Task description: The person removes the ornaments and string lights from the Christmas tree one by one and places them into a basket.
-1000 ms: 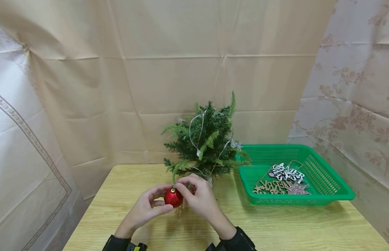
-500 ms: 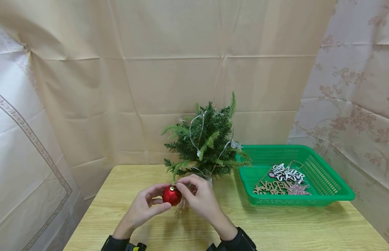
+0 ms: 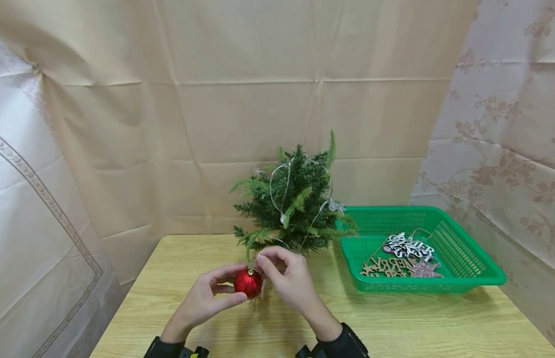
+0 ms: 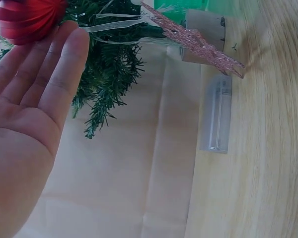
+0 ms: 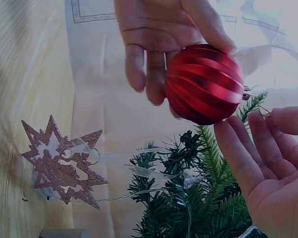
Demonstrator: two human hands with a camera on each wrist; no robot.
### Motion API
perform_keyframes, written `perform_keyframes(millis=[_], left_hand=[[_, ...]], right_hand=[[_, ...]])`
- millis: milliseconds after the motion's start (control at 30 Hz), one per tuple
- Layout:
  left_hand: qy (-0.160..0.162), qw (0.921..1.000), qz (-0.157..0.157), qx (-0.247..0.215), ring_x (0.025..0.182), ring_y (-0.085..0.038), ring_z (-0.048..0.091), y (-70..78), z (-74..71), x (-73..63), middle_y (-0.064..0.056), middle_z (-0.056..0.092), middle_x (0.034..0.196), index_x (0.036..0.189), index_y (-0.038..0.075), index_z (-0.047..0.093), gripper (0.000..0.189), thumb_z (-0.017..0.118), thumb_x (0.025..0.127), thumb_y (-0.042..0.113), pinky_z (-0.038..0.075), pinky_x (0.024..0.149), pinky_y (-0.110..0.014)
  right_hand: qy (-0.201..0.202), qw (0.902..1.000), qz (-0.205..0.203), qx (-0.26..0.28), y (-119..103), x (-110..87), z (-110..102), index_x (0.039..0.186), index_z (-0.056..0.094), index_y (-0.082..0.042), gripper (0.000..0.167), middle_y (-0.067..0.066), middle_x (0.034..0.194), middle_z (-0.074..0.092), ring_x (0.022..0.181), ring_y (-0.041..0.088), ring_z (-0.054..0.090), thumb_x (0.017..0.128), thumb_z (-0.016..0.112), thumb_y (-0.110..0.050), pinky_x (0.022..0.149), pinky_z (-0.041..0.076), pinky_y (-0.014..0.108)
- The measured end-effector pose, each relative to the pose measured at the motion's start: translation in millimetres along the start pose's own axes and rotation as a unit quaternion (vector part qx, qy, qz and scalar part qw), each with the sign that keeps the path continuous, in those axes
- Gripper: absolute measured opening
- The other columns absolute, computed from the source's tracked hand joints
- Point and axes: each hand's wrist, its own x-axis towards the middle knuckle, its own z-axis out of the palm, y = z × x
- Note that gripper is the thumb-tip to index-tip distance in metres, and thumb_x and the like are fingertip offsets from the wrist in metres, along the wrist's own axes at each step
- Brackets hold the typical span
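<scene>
In the head view my left hand holds a red ribbed Christmas bauble between thumb and fingers, low in front of a small artificial Christmas tree. Close on its right, my right hand pinches the thin hanging string by the gold cap. The right wrist view shows that string between thumb and finger, with the bauble tilted sideways. A pink glittery star hangs by the tree's lower part. The left wrist view catches only the bauble's underside above my left fingers.
At the right stands a green basket with gold and silver lettered ornaments and a pink glitter star. A clear plastic case lies on the wooden table near the tree's base. A beige cloth hangs behind.
The bauble shifts slightly left, then back right with my left hand. My right fingers move a little up and right from the cap, and the string shows between them.
</scene>
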Motion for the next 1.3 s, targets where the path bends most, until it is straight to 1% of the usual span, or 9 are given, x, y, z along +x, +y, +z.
perform_keyframes(millis=[133,267,400,533,667,933,1067,1200,1300], left_hand=[[-0.008,1.0,-0.001,0.005,0.11,-0.018,0.067,-1.2,-0.4,-0.8,-0.018,0.066,0.126,0.136,-0.004,0.059,0.049,0.076,0.091,0.004,0.06,0.085,-0.037],[-0.011,0.9999,0.003,0.009,0.11,-0.017,0.066,-1.8,-0.9,-1.3,-0.019,0.065,0.126,0.136,-0.004,0.059,0.048,0.075,0.092,0.004,0.06,0.084,-0.037],[-0.001,0.9999,0.012,0.012,0.109,-0.017,0.066,-1.1,-0.7,-1.2,-0.018,0.066,0.125,0.136,-0.003,0.059,0.048,0.074,0.091,0.002,0.06,0.083,-0.037],[0.013,0.9992,0.037,0.011,0.107,-0.016,0.065,0.7,0.7,-0.2,-0.016,0.067,0.121,0.136,-0.002,0.06,0.047,0.072,0.091,-0.002,0.061,0.081,-0.037],[0.027,0.9976,0.065,0.001,0.107,-0.016,0.065,4.3,3.4,0.9,-0.014,0.068,0.121,0.136,-0.002,0.059,0.047,0.071,0.091,-0.007,0.061,0.08,-0.036],[0.048,0.9923,0.113,-0.014,0.107,-0.017,0.065,9.0,9.9,5.4,-0.014,0.068,0.121,0.136,-0.007,0.058,0.05,0.07,0.087,-0.014,0.061,0.078,-0.035],[0.047,0.9909,0.125,-0.014,0.107,-0.017,0.066,10.8,14.3,7.1,-0.013,0.068,0.122,0.135,-0.008,0.058,0.05,0.07,0.087,-0.015,0.061,0.077,-0.036],[0.055,0.9901,0.129,-0.001,0.105,-0.017,0.067,15.0,18.6,7.6,-0.015,0.069,0.121,0.134,-0.008,0.059,0.049,0.071,0.086,-0.014,0.061,0.078,-0.034],[0.061,0.9892,0.132,0.017,0.102,-0.017,0.069,20.8,23.5,8.7,-0.015,0.07,0.12,0.132,-0.006,0.062,0.048,0.073,0.086,-0.012,0.061,0.078,-0.034]], right_hand=[[0.002,0.9993,0.014,0.035,0,1.2,-1,0.103,0.072,-0.005,0.016,0.015,0.089,0.071,0.08,0.028,0.071,0.101,0.065,-0.019,0.072,0.062,0.043],[-0.001,0.9961,0.035,0.08,1,1.9,-2,0.106,0.069,0.001,0.019,0.018,0.092,0.07,0.083,0.027,0.072,0.102,0.064,-0.017,0.076,0.062,0.041],[-0.006,0.9919,0.046,0.118,1,1.5,-4,0.109,0.066,0.005,0.023,0.017,0.096,0.069,0.084,0.023,0.073,0.102,0.063,-0.016,0.079,0.061,0.041],[0.002,0.9875,0.049,0.149,-1,1.4,-5,0.112,0.063,0.011,0.029,0.011,0.096,0.071,0.083,0.021,0.073,0.103,0.062,-0.017,0.08,0.061,0.044],[0.01,0.9848,0.05,0.166,-6,1.2,-8,0.114,0.06,0.014,0.033,0.009,0.095,0.072,0.083,0.021,0.074,0.103,0.062,-0.017,0.08,0.06,0.046],[0.018,0.9784,0.069,0.194,-15,-0.4,-17,0.113,0.064,0.006,0.024,0.016,0.099,0.07,0.087,0.025,0.075,0.103,0.062,-0.016,0.081,0.06,0.046],[0.026,0.9747,0.081,0.207,-18,-1.1,-21,0.112,0.065,0.005,0.023,0.018,0.1,0.068,0.087,0.026,0.075,0.102,0.063,-0.016,0.083,0.059,0.047],[0.02,0.9738,0.083,0.211,-21,-2.4,-26,0.114,0.062,0.009,0.027,0.013,0.098,0.069,0.088,0.026,0.075,0.102,0.064,-0.015,0.083,0.059,0.048],[0.016,0.9727,0.082,0.217,-24,-4.8,-35,0.114,0.063,0.007,0.024,0.01,0.096,0.071,0.088,0.025,0.075,0.102,0.063,-0.014,0.082,0.059,0.047]])
